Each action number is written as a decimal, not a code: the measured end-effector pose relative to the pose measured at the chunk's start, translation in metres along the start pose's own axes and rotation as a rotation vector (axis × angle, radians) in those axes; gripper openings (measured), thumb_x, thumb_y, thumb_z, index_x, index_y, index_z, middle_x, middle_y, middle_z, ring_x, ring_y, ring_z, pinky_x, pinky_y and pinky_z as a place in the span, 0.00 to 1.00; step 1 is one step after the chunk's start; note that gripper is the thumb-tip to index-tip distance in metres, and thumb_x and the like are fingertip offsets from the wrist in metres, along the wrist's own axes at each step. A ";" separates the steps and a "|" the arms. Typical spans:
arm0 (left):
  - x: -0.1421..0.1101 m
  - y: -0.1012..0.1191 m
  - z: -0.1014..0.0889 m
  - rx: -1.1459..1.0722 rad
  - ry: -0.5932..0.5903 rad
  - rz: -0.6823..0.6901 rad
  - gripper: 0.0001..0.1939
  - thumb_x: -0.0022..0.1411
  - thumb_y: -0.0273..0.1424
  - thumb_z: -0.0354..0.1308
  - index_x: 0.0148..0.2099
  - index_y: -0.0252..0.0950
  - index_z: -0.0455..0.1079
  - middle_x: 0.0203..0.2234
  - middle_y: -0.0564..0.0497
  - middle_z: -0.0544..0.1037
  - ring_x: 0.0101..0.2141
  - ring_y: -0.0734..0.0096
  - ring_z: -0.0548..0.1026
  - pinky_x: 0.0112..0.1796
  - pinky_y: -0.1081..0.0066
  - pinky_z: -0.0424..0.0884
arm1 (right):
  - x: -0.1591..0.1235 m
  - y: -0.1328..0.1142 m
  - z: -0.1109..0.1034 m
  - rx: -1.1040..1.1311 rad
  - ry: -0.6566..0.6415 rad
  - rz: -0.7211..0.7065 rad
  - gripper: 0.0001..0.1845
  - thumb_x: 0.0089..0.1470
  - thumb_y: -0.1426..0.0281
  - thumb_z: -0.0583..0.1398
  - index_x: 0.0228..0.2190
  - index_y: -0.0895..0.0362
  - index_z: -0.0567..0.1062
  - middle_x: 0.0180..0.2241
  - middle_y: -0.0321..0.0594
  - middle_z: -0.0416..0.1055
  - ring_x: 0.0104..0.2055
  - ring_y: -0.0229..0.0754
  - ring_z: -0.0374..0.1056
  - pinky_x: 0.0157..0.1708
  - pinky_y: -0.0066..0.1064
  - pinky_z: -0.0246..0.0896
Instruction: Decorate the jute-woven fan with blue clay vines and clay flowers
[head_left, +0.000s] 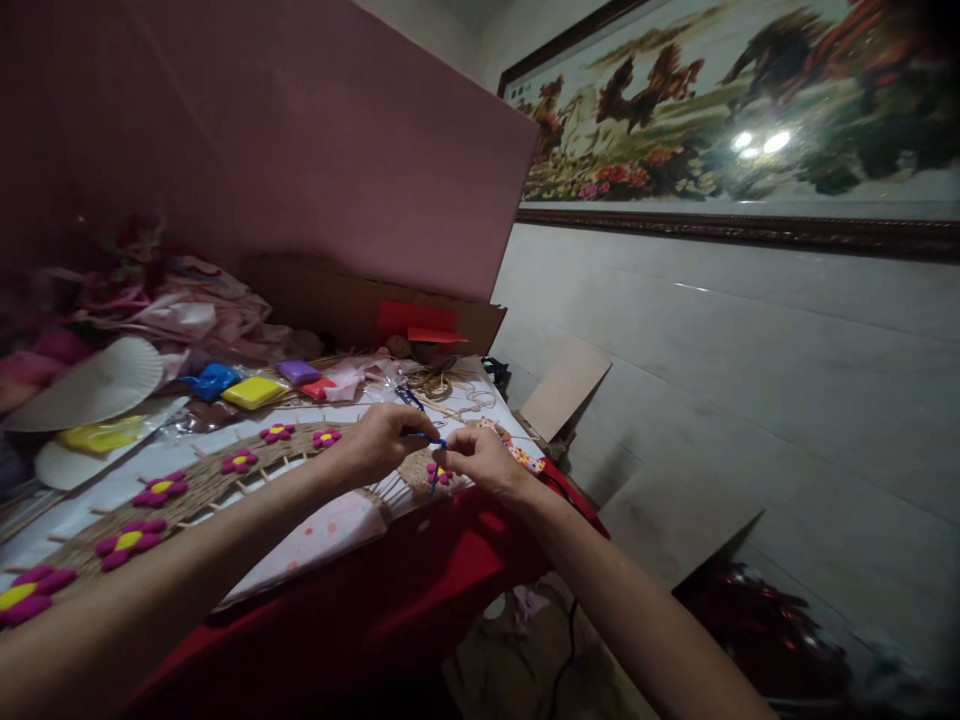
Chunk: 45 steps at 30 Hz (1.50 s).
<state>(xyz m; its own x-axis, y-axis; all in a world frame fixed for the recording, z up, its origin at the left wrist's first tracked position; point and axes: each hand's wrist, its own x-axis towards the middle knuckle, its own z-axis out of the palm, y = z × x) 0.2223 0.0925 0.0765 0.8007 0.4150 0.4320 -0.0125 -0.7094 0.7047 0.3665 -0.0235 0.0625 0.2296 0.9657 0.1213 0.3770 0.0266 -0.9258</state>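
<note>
A table has a white top, with a red cloth hanging over its front edge. A curved woven band lies along it, bearing flowers with magenta petals and yellow centres. Behind the band sit a blue packet, a yellow packet, a purple packet and a red packet. Pale dotted fabric lies at the front edge. White fluted plates and a heap of pink wrapping fill the left side.
</note>
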 end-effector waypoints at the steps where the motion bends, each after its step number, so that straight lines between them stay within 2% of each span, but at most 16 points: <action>1: 0.000 -0.002 0.001 0.026 0.013 0.009 0.08 0.50 0.29 0.57 0.31 0.38 0.77 0.25 0.49 0.80 0.27 0.68 0.74 0.29 0.72 0.66 | 0.001 0.001 -0.001 -0.017 0.012 -0.004 0.24 0.36 0.51 0.66 0.19 0.60 0.70 0.17 0.31 0.65 0.20 0.31 0.56 0.21 0.24 0.49; 10: -0.001 -0.007 0.005 0.170 -0.009 0.062 0.09 0.54 0.28 0.56 0.33 0.40 0.78 0.27 0.49 0.79 0.29 0.68 0.74 0.32 0.71 0.64 | 0.006 0.013 -0.001 -0.265 0.018 -0.029 0.19 0.44 0.55 0.63 0.18 0.58 0.71 0.17 0.32 0.65 0.20 0.33 0.57 0.21 0.24 0.49; 20: -0.002 -0.014 0.002 0.284 -0.040 0.076 0.09 0.54 0.26 0.56 0.34 0.40 0.78 0.28 0.48 0.79 0.29 0.68 0.74 0.32 0.72 0.64 | 0.017 0.011 0.003 -0.524 0.037 -0.063 0.08 0.47 0.68 0.62 0.20 0.58 0.73 0.18 0.31 0.63 0.22 0.33 0.57 0.22 0.24 0.45; 35: -0.005 -0.017 -0.005 0.418 -0.065 0.050 0.09 0.56 0.27 0.56 0.35 0.37 0.78 0.30 0.49 0.79 0.31 0.70 0.74 0.33 0.73 0.65 | 0.021 0.007 0.014 -0.642 0.066 0.016 0.07 0.48 0.67 0.61 0.22 0.57 0.75 0.21 0.34 0.70 0.25 0.35 0.62 0.25 0.24 0.50; 45: -0.009 -0.018 -0.007 0.438 -0.093 0.016 0.10 0.57 0.25 0.55 0.36 0.36 0.77 0.31 0.48 0.79 0.32 0.69 0.74 0.34 0.73 0.65 | 0.019 0.013 0.014 -0.635 0.020 -0.044 0.08 0.49 0.69 0.60 0.24 0.57 0.78 0.20 0.33 0.71 0.25 0.35 0.63 0.25 0.24 0.50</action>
<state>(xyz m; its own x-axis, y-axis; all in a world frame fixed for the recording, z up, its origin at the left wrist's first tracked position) 0.2107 0.1057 0.0637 0.8531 0.3631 0.3746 0.2132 -0.8980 0.3850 0.3637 -0.0015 0.0478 0.2164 0.9619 0.1672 0.8436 -0.0980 -0.5280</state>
